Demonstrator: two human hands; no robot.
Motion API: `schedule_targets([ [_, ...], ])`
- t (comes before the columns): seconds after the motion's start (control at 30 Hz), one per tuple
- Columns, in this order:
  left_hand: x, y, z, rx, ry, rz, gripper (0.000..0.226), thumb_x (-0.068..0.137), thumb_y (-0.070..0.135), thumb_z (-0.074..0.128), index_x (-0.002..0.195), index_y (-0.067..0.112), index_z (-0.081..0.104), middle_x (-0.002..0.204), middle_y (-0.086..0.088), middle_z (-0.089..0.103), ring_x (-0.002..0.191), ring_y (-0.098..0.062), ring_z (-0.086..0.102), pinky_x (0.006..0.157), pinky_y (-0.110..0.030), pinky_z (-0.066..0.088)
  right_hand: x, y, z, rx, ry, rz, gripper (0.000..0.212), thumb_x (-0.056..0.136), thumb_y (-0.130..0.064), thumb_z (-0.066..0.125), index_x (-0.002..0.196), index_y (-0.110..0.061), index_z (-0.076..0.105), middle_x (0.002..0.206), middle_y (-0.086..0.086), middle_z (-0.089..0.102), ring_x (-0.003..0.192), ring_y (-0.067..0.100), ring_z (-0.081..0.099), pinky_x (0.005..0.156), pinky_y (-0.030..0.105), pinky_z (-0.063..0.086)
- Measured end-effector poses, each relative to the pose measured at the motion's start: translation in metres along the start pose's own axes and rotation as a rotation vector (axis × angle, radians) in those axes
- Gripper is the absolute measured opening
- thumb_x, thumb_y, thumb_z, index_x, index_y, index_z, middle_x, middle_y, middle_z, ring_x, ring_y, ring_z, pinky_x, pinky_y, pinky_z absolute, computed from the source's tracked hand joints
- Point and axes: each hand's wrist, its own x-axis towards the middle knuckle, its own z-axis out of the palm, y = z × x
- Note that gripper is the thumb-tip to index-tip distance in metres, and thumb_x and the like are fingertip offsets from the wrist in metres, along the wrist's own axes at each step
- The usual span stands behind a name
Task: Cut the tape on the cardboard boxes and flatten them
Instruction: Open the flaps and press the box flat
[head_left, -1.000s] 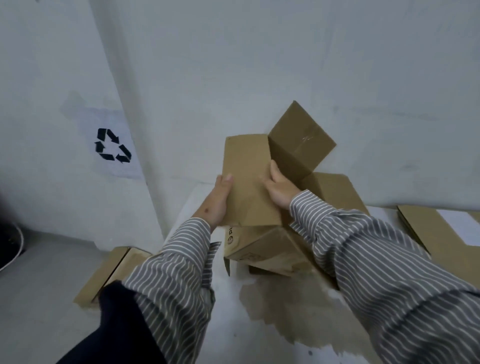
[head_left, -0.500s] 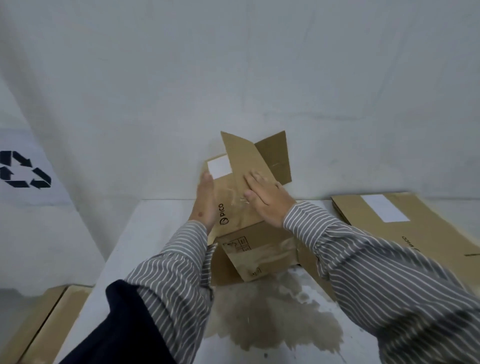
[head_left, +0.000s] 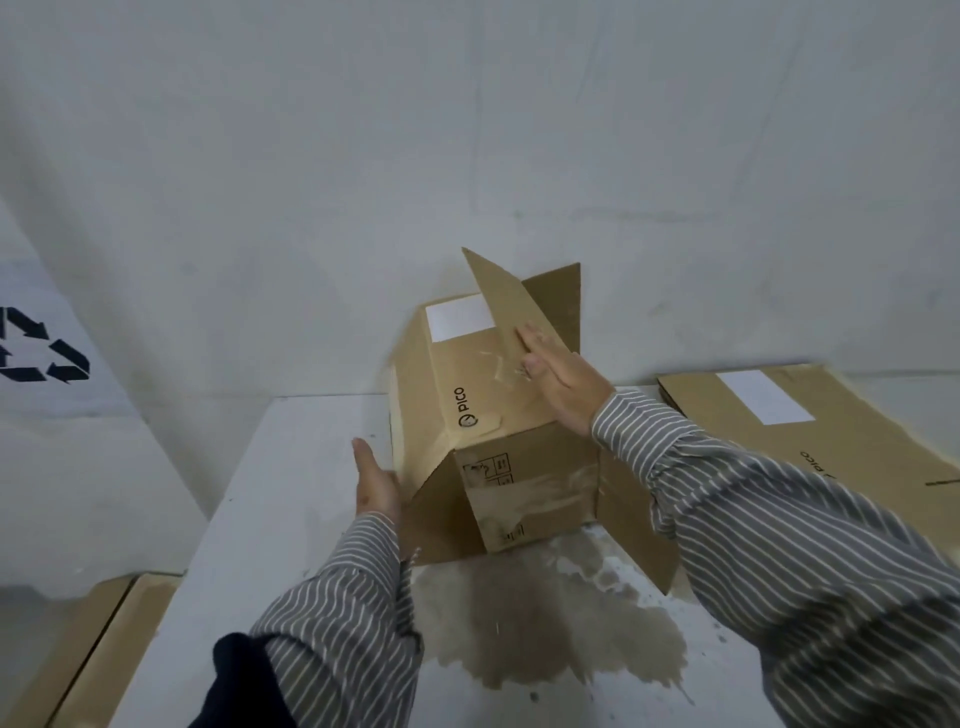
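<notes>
A brown cardboard box (head_left: 488, 395) printed with "PICO" stands on the white bench (head_left: 291, 478), pushed back against the grey wall (head_left: 467, 130). Its near end is open, the flaps splayed out towards the person, and a white label (head_left: 460, 317) sits on its top face near the wall. The right hand (head_left: 563, 384) lies flat on top of the box, fingers (head_left: 530, 343) straight and together, pressing against a raised far flap (head_left: 511, 306). The left hand (head_left: 376, 486) rests against the box's left side, fingers straight and loose, gripping nothing. Just in front of the box a brownish stain (head_left: 545, 623) spreads across the bench. To the right of the box lies a flattened carton (head_left: 831, 447), also bearing a white label. Left of the box, a recycling symbol (head_left: 41, 345) marks the side wall, and more flat cardboard (head_left: 78, 654) lies on the floor below it.
</notes>
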Motion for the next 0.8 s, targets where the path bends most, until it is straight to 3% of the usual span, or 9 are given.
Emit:
schedule_targets([
  [0.1, -0.005, 0.028, -0.01, -0.078, 0.068, 0.237, 0.076, 0.094, 0.065, 0.02, 0.135, 0.009, 0.05, 0.141, -0.009, 0.048, 0.129, -0.029, 0.043, 0.112, -0.046, 0.027, -0.002, 0.009, -0.003, 0.214, 0.065, 0.084, 0.05, 0.103, -0.032, 0.02, 0.151, -0.017, 0.012, 0.158, -0.002, 0.011, 0.145, 0.012, 0.009, 0.113, 0.021, 0.004],
  [0.2, -0.017, 0.059, -0.01, -0.147, 0.008, 0.404, 0.066, 0.097, 0.059, 0.018, 0.133, 0.018, 0.055, 0.138, -0.003, 0.052, 0.129, -0.022, 0.044, 0.113, -0.04, 0.026, -0.008, 0.014, 0.004, 0.326, 0.102, 0.131, 0.05, 0.103, -0.032, 0.02, 0.151, -0.019, 0.012, 0.158, -0.002, 0.009, 0.145, 0.011, 0.008, 0.115, 0.022, 0.003],
  [0.33, -0.044, 0.081, 0.011, -0.006, -0.278, 0.636, 0.063, 0.099, 0.054, 0.006, 0.139, 0.027, 0.046, 0.144, 0.0, 0.047, 0.136, -0.014, 0.037, 0.117, -0.044, 0.013, -0.009, 0.01, 0.008, 0.443, 0.168, 0.144, 0.049, 0.103, -0.033, 0.022, 0.15, -0.022, 0.014, 0.157, -0.005, 0.015, 0.144, 0.01, 0.014, 0.118, 0.027, 0.009],
  [0.47, -0.067, 0.066, 0.038, 0.417, -0.608, 0.748, 0.066, 0.091, 0.064, 0.009, 0.145, 0.035, 0.032, 0.145, 0.015, 0.036, 0.125, 0.009, 0.035, 0.11, -0.013, 0.02, -0.01, 0.005, 0.009, 0.482, 0.191, 0.141, 0.05, 0.103, -0.031, 0.024, 0.15, -0.02, 0.014, 0.157, -0.006, 0.015, 0.144, 0.009, 0.014, 0.116, 0.023, 0.008],
  [0.53, -0.064, 0.055, 0.047, 0.61, -0.659, 0.798, 0.066, 0.087, 0.075, 0.01, 0.145, 0.047, 0.025, 0.151, 0.016, 0.029, 0.137, -0.002, 0.028, 0.117, -0.03, 0.018, -0.012, 0.007, 0.011, 0.49, 0.209, 0.147, 0.05, 0.103, -0.033, 0.025, 0.15, -0.021, 0.015, 0.156, -0.006, 0.017, 0.144, 0.009, 0.014, 0.116, 0.023, 0.008],
  [0.6, -0.059, 0.047, 0.054, 0.857, -0.62, 0.863, 0.064, 0.085, 0.069, 0.002, 0.145, 0.051, 0.014, 0.157, 0.015, 0.015, 0.145, -0.011, 0.014, 0.119, -0.049, 0.007, -0.014, 0.01, 0.013, 0.508, 0.24, 0.154, 0.05, 0.103, -0.034, 0.024, 0.15, -0.021, 0.017, 0.156, -0.006, 0.018, 0.144, 0.008, 0.014, 0.115, 0.021, 0.007],
  [0.67, -0.062, 0.043, 0.061, 0.982, -0.593, 0.878, 0.06, 0.09, 0.064, -0.002, 0.147, 0.048, 0.006, 0.158, 0.017, 0.005, 0.146, -0.01, 0.003, 0.117, -0.053, -0.003, -0.015, 0.011, 0.014, 0.522, 0.262, 0.159, 0.052, 0.102, -0.038, 0.023, 0.15, -0.02, 0.017, 0.157, -0.004, 0.017, 0.144, 0.008, 0.014, 0.115, 0.022, 0.007],
  [0.8, -0.065, 0.039, 0.071, 1.009, -0.611, 0.882, 0.059, 0.093, 0.059, -0.002, 0.149, 0.04, 0.0, 0.158, 0.017, 0.0, 0.145, -0.004, -0.006, 0.115, -0.051, -0.013, -0.01, 0.015, 0.016, 0.467, 0.252, 0.164, 0.067, 0.097, -0.049, 0.037, 0.151, -0.018, 0.013, 0.158, -0.002, 0.013, 0.144, 0.01, 0.013, 0.119, 0.035, 0.011],
])
